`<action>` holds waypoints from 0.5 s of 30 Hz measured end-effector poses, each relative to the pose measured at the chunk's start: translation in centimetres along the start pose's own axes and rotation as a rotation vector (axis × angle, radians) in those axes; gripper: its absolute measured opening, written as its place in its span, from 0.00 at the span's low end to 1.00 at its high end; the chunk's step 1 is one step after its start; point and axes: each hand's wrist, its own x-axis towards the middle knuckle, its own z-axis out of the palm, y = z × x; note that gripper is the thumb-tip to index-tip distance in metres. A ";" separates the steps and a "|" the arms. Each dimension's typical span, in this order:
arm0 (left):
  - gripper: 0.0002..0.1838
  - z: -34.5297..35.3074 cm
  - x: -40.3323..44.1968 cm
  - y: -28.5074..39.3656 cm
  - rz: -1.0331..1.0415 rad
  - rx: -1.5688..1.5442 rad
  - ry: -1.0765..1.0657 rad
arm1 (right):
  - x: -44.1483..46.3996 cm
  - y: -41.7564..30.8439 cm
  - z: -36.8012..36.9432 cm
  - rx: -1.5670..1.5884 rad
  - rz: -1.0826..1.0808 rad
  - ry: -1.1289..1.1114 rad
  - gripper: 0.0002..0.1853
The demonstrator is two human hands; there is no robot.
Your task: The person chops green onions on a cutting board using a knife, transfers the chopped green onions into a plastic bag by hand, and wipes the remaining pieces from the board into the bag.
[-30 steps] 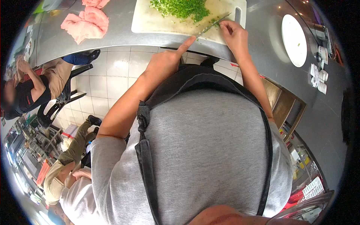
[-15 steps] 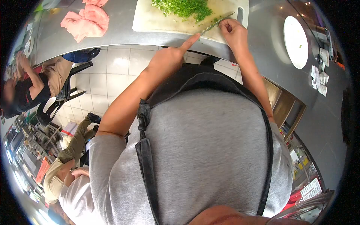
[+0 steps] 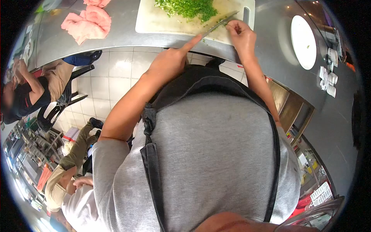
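Closest in view is the person's grey T-shirt [image 3: 216, 154], with a black apron [image 3: 208, 79] over its lower part. Past it, at the near edge of the steel tabletop [image 3: 125, 23], the left hand [image 3: 170, 62] is closed around a knife [image 3: 220, 24], its index finger stretched along the blade, which slants toward the right end of a white cutting board [image 3: 154, 25]. Just beside the blade, the right hand [image 3: 244, 36] has its fingers curled narrow, tips low by small green scraps; whether they pinch anything cannot be told. The board lies along the tabletop's near edge, bearing a heap of finely chopped greens [image 3: 189, 8] at its far side. A crumpled pink cloth [image 3: 88, 25] lies left of the board; a white plate [image 3: 303, 42] sits well to its right. Farther off, at left, another person [image 3: 36, 91] sits.
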 end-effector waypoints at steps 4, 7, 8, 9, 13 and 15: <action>0.44 0.2 -0.4 -0.2 0.028 0.041 0.050 | 0.0 0.2 -0.7 0.035 0.008 0.008 0.07; 0.48 -0.1 -0.8 0.1 0.044 0.106 0.042 | -0.2 0.2 -1.1 0.047 0.020 -0.019 0.07; 0.48 -0.1 -0.9 0.0 0.058 0.109 0.053 | -0.1 0.1 -1.3 0.056 0.026 -0.028 0.07; 0.49 -0.1 -0.9 -0.1 0.074 0.114 0.064 | 0.0 0.1 -1.5 0.065 0.031 -0.036 0.07; 0.51 -0.3 -1.7 0.1 0.063 0.139 0.047 | 0.1 0.7 -1.3 -0.032 -0.109 -0.042 0.07; 0.51 -0.2 -1.9 0.1 0.046 0.165 -0.003 | 0.1 1.0 -0.8 -0.058 -0.135 -0.047 0.06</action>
